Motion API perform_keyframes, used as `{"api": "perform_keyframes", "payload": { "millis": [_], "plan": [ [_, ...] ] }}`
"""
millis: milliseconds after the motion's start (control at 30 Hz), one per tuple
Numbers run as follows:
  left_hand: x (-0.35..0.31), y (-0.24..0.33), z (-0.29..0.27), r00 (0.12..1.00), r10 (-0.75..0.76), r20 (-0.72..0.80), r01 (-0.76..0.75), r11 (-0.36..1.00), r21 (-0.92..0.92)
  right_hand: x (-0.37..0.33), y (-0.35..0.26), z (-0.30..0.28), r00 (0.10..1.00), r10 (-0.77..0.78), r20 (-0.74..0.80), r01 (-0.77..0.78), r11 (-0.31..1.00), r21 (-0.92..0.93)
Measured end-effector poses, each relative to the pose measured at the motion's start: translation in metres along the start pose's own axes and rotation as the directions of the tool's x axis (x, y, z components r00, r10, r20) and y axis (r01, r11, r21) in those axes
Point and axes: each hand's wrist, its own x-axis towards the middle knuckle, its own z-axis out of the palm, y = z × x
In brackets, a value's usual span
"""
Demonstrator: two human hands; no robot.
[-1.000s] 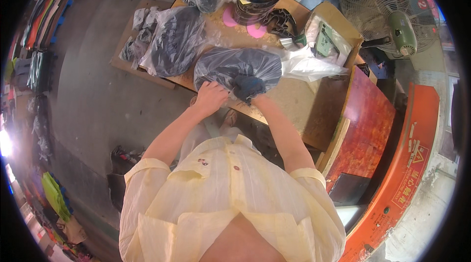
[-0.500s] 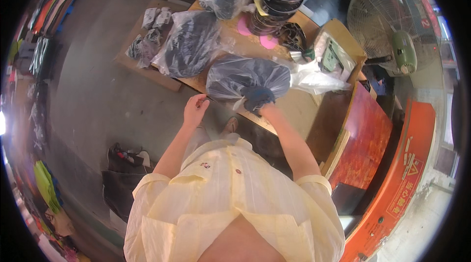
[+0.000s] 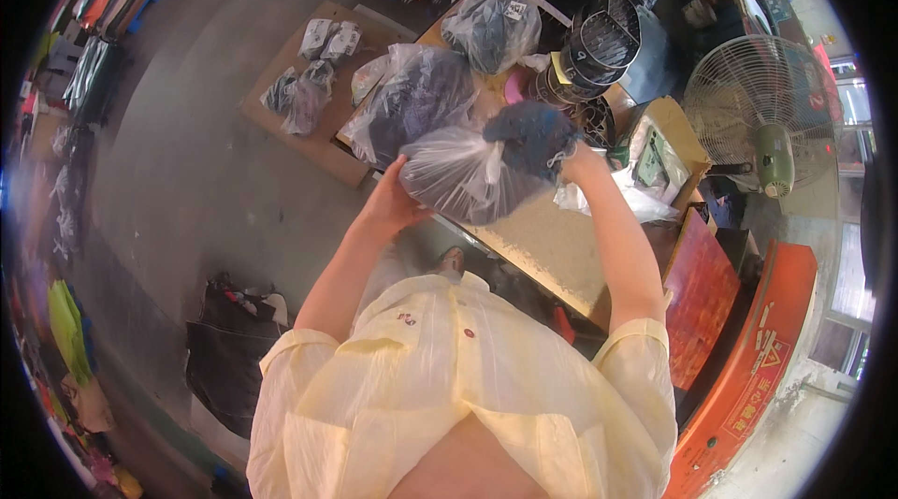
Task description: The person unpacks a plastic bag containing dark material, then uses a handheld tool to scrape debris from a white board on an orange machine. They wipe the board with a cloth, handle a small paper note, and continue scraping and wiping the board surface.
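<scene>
Step in hand, as judged: two-handed handling of a filled clear plastic bag (image 3: 454, 186) at the centre of the frame; its gathered neck faces up and its contents show dark through the film; the bag overlaps the near edge of the table (image 3: 547, 260), and whether it rests there cannot be told.

Right hand (image 3: 531, 137), in a dark blue glove: fingers closed on the gathered neck; left hand (image 3: 388, 202), bare: set against the bag's left side, thumb at the upper edge; the other fingers are partly hidden, so whether they grip or only support cannot be told.

Next move, as judged: it calls for a secure hold at the neck and left-hand support of the side, so that the thin film is not strained.

Count: one bag in the hands; two other large bags, one left of upper centre (image 3: 426, 87) and one at upper centre (image 3: 491, 31); one fan (image 3: 772, 139), right; one open carton (image 3: 690, 139), right of centre; one stack of round black containers (image 3: 599, 45), upper right of centre, its members not countable; small packets (image 3: 318, 39), upper left, overlapping, total uncertain.
</scene>
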Motion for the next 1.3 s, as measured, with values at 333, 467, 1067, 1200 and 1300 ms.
{"api": "perform_keyframes", "payload": {
  "millis": [333,467,1067,1200,1300],
  "plan": [
    [0.036,0.054,-0.054,0.901,0.314,-0.301,-0.143,0.868,0.476,0.059,-0.024,0.087,0.962,-0.274,-0.021,0.272,0.96,-0.06],
    [0.059,0.055,-0.083,0.781,0.521,-0.345,-0.093,0.642,0.761,-0.026,-0.029,0.187,0.963,0.135,0.233,-0.167,0.978,0.123],
    [0.127,0.079,-0.004,0.621,0.585,0.522,-0.105,-0.598,0.795,-0.253,-0.127,0.427,0.438,0.737,0.514,-0.585,-0.201,0.786],
    [0.117,0.106,-0.003,0.627,0.699,0.343,-0.201,-0.28,0.939,-0.248,-0.132,0.403,0.51,0.669,0.54,-0.488,-0.292,0.822],
    [0.108,0.129,0.022,0.566,0.743,0.358,-0.439,-0.096,0.893,-0.262,-0.13,0.402,0.502,0.689,0.523,-0.538,-0.225,0.813]
  ]
}}
